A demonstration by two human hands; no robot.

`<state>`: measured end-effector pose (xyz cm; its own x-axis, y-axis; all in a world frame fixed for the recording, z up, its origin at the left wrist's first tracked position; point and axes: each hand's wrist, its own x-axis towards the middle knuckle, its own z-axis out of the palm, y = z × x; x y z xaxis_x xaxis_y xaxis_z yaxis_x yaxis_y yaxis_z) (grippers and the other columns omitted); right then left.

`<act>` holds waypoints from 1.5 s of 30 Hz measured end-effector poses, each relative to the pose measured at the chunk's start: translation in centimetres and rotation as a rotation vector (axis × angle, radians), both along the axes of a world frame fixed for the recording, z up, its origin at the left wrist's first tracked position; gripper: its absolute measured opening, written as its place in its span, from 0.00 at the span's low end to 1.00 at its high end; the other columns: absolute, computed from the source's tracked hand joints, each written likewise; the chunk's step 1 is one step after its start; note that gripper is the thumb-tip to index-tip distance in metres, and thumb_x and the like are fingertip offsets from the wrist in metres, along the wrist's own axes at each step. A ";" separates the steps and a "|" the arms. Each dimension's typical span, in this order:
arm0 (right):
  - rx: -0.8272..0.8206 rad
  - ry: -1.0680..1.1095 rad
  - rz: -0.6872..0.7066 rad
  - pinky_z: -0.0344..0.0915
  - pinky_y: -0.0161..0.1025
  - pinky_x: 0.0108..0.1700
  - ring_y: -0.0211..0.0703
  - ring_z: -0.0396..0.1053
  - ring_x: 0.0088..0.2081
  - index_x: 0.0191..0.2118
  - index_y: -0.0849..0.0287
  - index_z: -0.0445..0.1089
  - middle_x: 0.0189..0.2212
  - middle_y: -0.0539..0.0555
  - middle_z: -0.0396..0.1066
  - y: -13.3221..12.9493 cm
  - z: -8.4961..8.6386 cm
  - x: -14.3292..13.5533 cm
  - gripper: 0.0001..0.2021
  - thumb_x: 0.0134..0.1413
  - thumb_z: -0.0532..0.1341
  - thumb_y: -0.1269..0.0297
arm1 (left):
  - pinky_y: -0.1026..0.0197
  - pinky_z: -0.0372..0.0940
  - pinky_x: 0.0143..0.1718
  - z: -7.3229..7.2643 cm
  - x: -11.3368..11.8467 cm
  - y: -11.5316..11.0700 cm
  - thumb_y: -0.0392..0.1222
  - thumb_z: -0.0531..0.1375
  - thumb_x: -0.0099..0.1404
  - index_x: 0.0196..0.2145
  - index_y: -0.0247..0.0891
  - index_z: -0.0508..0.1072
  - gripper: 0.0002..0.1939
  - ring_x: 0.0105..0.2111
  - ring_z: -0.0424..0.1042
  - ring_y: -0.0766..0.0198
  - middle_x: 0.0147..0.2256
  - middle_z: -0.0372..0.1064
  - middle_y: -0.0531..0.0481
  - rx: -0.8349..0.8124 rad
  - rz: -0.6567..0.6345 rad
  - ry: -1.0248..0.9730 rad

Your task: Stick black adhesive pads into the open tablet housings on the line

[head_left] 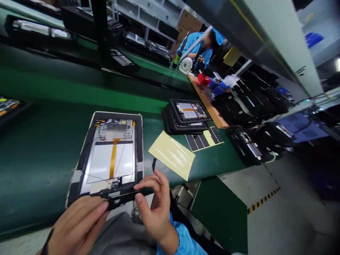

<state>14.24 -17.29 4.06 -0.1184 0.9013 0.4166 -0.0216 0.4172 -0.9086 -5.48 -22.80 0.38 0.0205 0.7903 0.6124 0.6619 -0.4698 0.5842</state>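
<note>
An opened tablet lies in front of me in a black foam tray. Its circuit board, silver battery and orange ribbon cable show. My left hand is at the tray's near edge, with thumb and fingers closed on its black rim. At the tablet's near right corner is my right hand, thumb and fingers apart, one fingertip at the rim. A short black strip stands by its index fingertip; whether it sticks to the finger I cannot tell. Beyond that hand lies a yellow backing sheet.
Stacked foam trays with another opened tablet stand at the back right. Beside them is a sheet of black adhesive strips. The green bench ends close to me. A co-worker in blue sits beyond a white fan.
</note>
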 end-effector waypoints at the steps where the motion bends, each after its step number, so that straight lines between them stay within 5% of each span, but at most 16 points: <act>1: -0.004 0.016 0.040 0.69 0.46 0.59 0.44 0.75 0.48 0.71 0.46 0.55 0.44 0.52 0.80 0.2 0.2 0.0 0.32 0.67 0.64 0.70 | 0.61 0.78 0.44 0.6 0.8 0.4 0.34 0.62 0.70 0.56 0.48 0.72 0.19 0.36 0.82 0.61 0.38 0.80 0.54 -0.064 0.056 -0.162; 5: -0.041 0.138 0.114 0.69 0.44 0.58 0.43 0.76 0.48 0.69 0.44 0.59 0.44 0.50 0.81 1.4 1.0 -0.7 0.32 0.64 0.68 0.70 | 0.67 0.80 0.40 4.0 4.7 2.4 0.43 0.65 0.67 0.56 0.45 0.67 0.21 0.36 0.83 0.62 0.36 0.79 0.54 -0.264 0.196 -0.612; 9: -0.205 0.197 0.105 0.69 0.41 0.53 0.41 0.76 0.42 0.63 0.49 0.65 0.38 0.48 0.80 3.1 1.5 -1.1 0.28 0.60 0.71 0.70 | 0.69 0.79 0.37 5.5 6.8 4.2 0.46 0.66 0.67 0.56 0.44 0.66 0.23 0.35 0.84 0.62 0.36 0.80 0.53 -0.239 0.185 -0.668; 12: -0.335 0.187 0.129 0.69 0.41 0.51 0.41 0.76 0.40 0.59 0.52 0.66 0.35 0.47 0.79 4.9 2.0 -0.5 0.27 0.56 0.72 0.68 | 0.64 0.80 0.41 4.6 6.1 4.4 0.47 0.63 0.70 0.59 0.43 0.66 0.22 0.38 0.84 0.58 0.38 0.81 0.50 -0.199 0.213 -0.512; 15: -0.370 0.177 0.135 0.71 0.39 0.46 0.40 0.76 0.37 0.59 0.53 0.65 0.34 0.47 0.79 7.0 2.5 0.7 0.28 0.55 0.73 0.67 | 0.58 0.76 0.55 2.8 4.2 3.4 0.40 0.60 0.72 0.63 0.44 0.64 0.23 0.46 0.82 0.58 0.43 0.82 0.49 -0.108 0.177 -0.246; 19: -0.332 0.096 0.294 0.71 0.38 0.40 0.40 0.75 0.35 0.59 0.53 0.65 0.34 0.48 0.79 9.7 2.4 2.0 0.27 0.55 0.72 0.66 | 0.54 0.66 0.66 1.7 1.6 2.4 0.26 0.54 0.68 0.68 0.44 0.63 0.33 0.56 0.77 0.58 0.51 0.80 0.47 0.038 -0.131 0.242; 23: -0.241 -0.021 0.354 0.69 0.37 0.39 0.39 0.75 0.35 0.59 0.54 0.65 0.34 0.49 0.80 10.6 2.3 2.7 0.26 0.57 0.70 0.68 | 0.48 0.57 0.71 2.4 -0.4 3.2 0.26 0.51 0.65 0.68 0.37 0.64 0.34 0.64 0.69 0.55 0.56 0.77 0.42 0.083 -0.328 0.532; 31: -0.118 -0.261 0.468 0.71 0.40 0.46 0.39 0.76 0.37 0.63 0.52 0.65 0.37 0.49 0.81 9.4 3.3 3.1 0.25 0.63 0.67 0.71 | 0.48 0.58 0.70 3.1 -2.9 3.8 0.24 0.51 0.70 0.70 0.35 0.59 0.32 0.62 0.70 0.57 0.56 0.76 0.41 0.024 -0.258 0.480; 45: 0.218 -0.526 0.543 0.73 0.48 0.50 0.47 0.77 0.44 0.68 0.51 0.62 0.42 0.53 0.80 8.1 3.2 0.9 0.26 0.68 0.63 0.72 | 0.49 0.67 0.64 3.4 -1.9 3.8 0.26 0.53 0.73 0.73 0.41 0.56 0.34 0.56 0.74 0.57 0.54 0.76 0.43 0.040 -0.158 0.246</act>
